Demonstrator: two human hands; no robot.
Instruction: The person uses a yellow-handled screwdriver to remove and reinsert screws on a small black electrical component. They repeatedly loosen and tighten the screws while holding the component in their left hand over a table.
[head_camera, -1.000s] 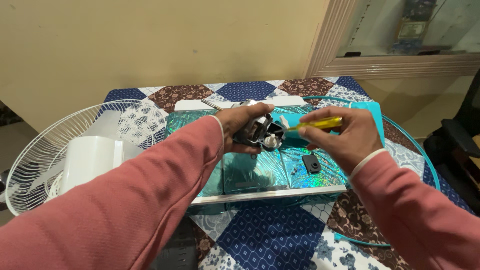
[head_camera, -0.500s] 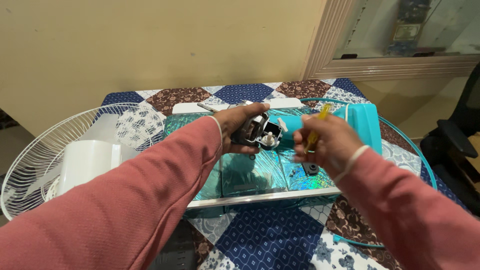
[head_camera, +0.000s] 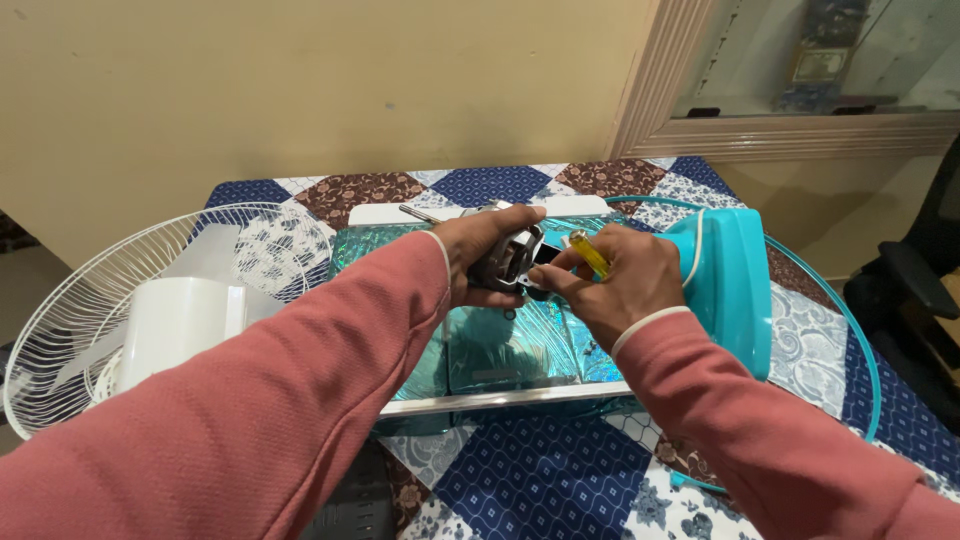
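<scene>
small metal fan motor held mid-scene above the shiny teal tray.
left hand clenched round its casing; right hand gripping yellow-handled screwdriver. probably heavy, rigid, best gripped by the casing.

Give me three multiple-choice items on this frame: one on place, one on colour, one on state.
1. Where does the white wire fan guard lie?
A. Left of the hands
B. On the teal housing
C. Under the mirror tray

2. What colour is the handle of the tool in the right hand?
A. Red
B. Yellow
C. Black

3. What is the left hand doing?
A. Resting flat on the quilt
B. Hanging free
C. Gripping a small metal motor

Key:
1 A, the guard sits at the table's left edge.
2 B, the yellow handle shows between the fingers.
3 C, the fingers are wrapped round the metal motor, held above the shiny tray.
</scene>
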